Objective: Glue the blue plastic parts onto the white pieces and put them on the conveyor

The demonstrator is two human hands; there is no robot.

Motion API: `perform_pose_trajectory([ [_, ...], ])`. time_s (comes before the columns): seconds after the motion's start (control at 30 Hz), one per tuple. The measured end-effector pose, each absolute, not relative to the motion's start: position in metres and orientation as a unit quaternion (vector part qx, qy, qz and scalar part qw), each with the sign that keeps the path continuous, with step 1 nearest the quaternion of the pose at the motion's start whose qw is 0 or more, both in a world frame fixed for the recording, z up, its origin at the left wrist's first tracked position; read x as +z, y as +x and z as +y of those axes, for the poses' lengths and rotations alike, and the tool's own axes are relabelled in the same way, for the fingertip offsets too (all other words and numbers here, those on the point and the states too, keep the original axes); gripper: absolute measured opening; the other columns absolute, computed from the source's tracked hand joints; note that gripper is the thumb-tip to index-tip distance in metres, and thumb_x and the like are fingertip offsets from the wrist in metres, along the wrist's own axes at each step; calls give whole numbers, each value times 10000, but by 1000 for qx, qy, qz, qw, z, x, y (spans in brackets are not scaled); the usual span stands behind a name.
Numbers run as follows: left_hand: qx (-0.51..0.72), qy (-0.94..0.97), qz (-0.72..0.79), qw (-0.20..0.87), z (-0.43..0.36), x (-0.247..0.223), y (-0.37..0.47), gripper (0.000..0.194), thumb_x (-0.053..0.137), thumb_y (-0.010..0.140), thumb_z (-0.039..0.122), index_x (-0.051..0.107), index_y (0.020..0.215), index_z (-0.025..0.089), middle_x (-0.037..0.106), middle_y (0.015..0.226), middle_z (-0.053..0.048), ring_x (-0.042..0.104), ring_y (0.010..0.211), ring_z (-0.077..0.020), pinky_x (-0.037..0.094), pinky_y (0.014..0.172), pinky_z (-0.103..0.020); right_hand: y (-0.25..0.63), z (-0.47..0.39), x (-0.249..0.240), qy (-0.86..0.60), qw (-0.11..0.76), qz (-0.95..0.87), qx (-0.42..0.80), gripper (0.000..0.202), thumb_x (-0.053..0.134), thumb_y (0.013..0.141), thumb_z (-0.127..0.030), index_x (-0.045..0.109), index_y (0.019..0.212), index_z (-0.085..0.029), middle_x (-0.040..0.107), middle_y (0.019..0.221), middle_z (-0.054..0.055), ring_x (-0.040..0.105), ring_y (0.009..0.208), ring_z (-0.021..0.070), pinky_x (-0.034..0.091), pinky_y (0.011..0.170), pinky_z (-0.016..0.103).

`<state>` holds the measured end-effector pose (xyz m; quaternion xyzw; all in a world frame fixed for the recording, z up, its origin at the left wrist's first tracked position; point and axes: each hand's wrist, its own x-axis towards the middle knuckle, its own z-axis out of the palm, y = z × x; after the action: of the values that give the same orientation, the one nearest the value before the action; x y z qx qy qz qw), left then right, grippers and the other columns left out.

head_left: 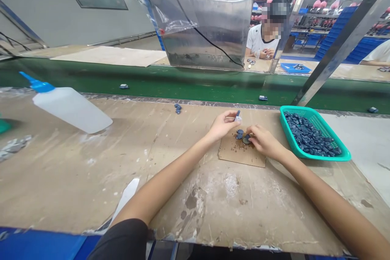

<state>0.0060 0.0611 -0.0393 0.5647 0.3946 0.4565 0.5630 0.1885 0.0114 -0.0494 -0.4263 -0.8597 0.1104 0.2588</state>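
My left hand [224, 122] is closed around a small white and dark blue part [238, 118], held just above the bench. My right hand [261, 139] has its fingertips down at a small round dark dish or lid [246, 140]; what they pinch, if anything, is hidden. Beside that round piece lie small dark blue parts [239, 133]. All of these are over a wet-spotted square of cardboard [240, 160]. Right of my right hand stands a green basket [345, 155] filled with many more dark blue parts [310, 135].
A white squeeze bottle [73, 107] with a blue nozzle leans at the left. Two or three blue pieces [178, 108] lie near the bench's back edge. Behind runs a green belt [195, 87] carrying scattered parts. A slanted metal post [335, 42] rises at right. A person [264, 38] sits opposite.
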Motion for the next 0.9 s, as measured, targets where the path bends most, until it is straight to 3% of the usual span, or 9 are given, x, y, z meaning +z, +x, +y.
perform_pose_trajectory([
  [0.13,440,617,382,529,55,-43,11,348,688,617,142,609,956,144,640,964,-66,597,862,-145,462,846,-298,192,12,-41,-452,372,-787,194,120,514,779,-167,444,871,-200,594,852,53,550,770,188,442,686,328],
  [0.23,422,634,373,529,48,-42,15,368,720,601,170,607,949,133,647,897,-72,602,811,-145,477,803,-297,193,13,-34,-437,499,-666,341,269,623,727,-272,397,863,-216,628,845,33,598,811,184,473,723,332],
  [0.37,404,648,379,523,41,-39,18,361,749,568,178,608,898,133,652,819,-54,596,738,-132,483,745,-278,193,14,-30,-418,575,-560,426,406,712,645,-313,375,856,-230,650,842,15,614,858,180,490,737,319],
  [0.67,407,661,395,490,36,-36,19,358,766,539,199,594,846,133,644,776,-40,587,710,-129,467,687,-254,191,11,-30,-422,563,-561,437,429,734,628,-321,374,841,-227,664,810,13,633,833,176,477,787,331],
  [0.9,407,681,391,466,34,-35,19,325,754,555,196,605,836,132,652,801,-44,599,718,-132,477,671,-238,190,11,-31,-438,545,-591,401,396,709,643,-322,374,830,-225,660,805,22,631,811,184,488,738,324],
])
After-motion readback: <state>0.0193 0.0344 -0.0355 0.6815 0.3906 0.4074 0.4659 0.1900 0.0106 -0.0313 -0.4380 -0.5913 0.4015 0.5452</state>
